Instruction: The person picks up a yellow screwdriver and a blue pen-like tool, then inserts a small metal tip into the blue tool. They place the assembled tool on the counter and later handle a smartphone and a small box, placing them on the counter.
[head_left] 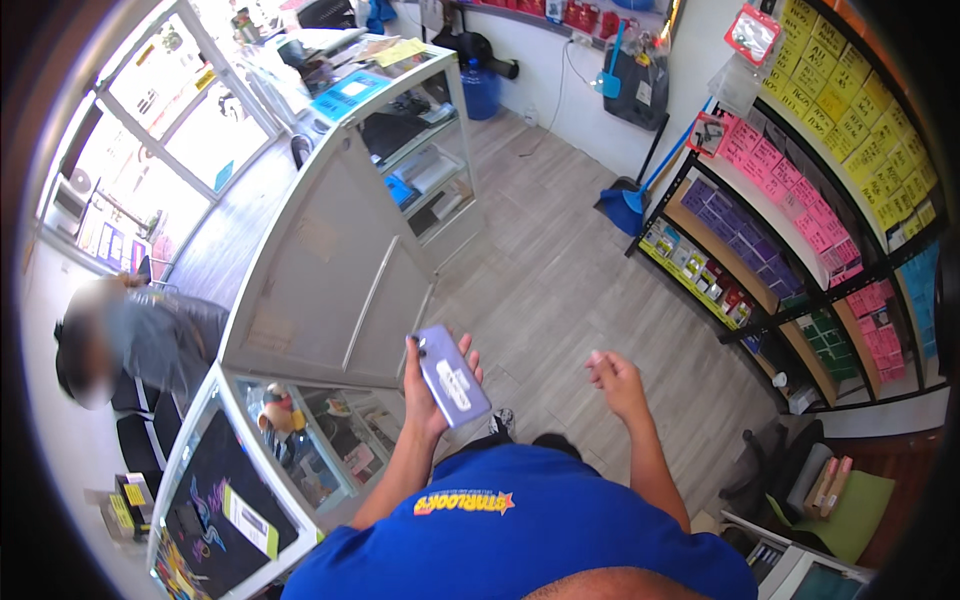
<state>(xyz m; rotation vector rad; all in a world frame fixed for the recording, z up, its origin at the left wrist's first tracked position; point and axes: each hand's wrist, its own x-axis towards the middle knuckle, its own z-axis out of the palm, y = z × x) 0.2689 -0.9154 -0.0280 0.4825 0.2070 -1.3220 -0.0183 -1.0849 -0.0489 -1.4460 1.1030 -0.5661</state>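
In my left hand (415, 385) lies a purple smartphone (455, 380), its back turned up, with a white label on it and a camera bump at the upper corner. My fingers wrap round its edges; its screen is hidden. Off to the right, apart from the phone, my right hand (617, 385) hangs over the floor with its fingers loosely curled in. Nothing shows in that hand.
Left of me stands a grey-white counter (310, 270) with glass display cases (300, 440); a person (165, 335) sits beyond it. Shelves (760, 240) with pink, purple and yellow packets line the right wall. A blue broom (625, 205) and a blue water jug (480, 92) stand farther off.
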